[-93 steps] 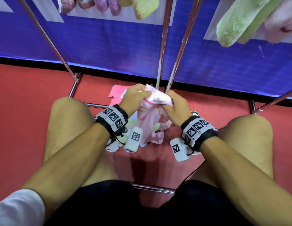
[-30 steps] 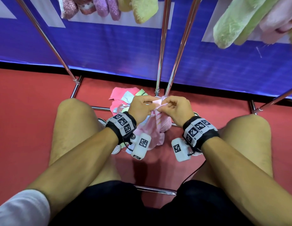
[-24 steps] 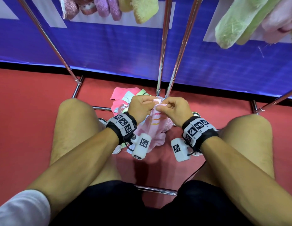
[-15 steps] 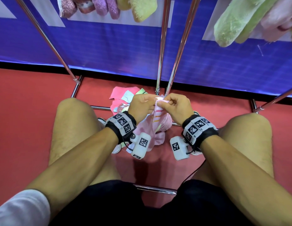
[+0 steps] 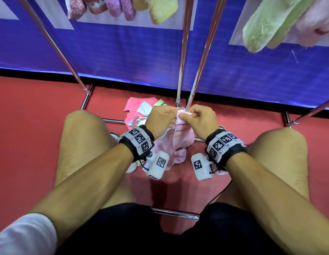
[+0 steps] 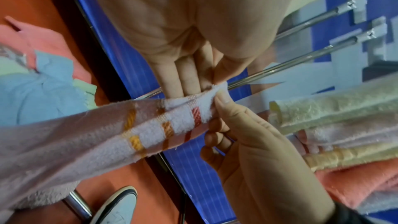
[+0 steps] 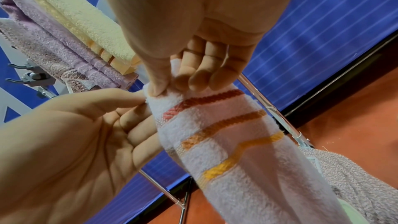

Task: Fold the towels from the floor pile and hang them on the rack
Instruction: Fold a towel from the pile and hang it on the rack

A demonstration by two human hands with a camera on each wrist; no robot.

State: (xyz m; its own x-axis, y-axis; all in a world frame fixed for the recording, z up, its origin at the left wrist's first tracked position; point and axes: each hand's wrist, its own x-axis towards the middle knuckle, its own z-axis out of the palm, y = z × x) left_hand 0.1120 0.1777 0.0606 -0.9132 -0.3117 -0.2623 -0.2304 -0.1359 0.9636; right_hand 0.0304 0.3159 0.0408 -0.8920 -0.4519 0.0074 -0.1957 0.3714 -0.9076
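Observation:
A pale pink towel [image 5: 178, 134] with red, orange and yellow stripes hangs between my knees, its lower end on the red floor. Both hands pinch its top edge close together: my left hand [image 5: 172, 117] from the left, my right hand [image 5: 183, 118] from the right. In the left wrist view my left hand [image 6: 212, 83] nips the towel [image 6: 90, 134] at its corner. Seen from the right wrist, the thumb and fingers of my right hand [image 7: 165, 89] clamp the striped end of the towel [image 7: 232, 144]. The floor pile [image 5: 139, 111] of pink, blue and green cloths lies behind my left hand.
Chrome rack poles [image 5: 183, 52] rise just beyond my hands, with base bars [image 5: 176, 215] on the floor. Folded towels hang above at the upper left [image 5: 123, 8] and upper right [image 5: 270, 23]. A blue banner wall [image 5: 123, 48] stands behind. My bare knees flank the towel.
Three seconds ago the towel was bunched between my hands. Since then they have drawn together onto its top edge and it hangs longer; little has shifted in the last second.

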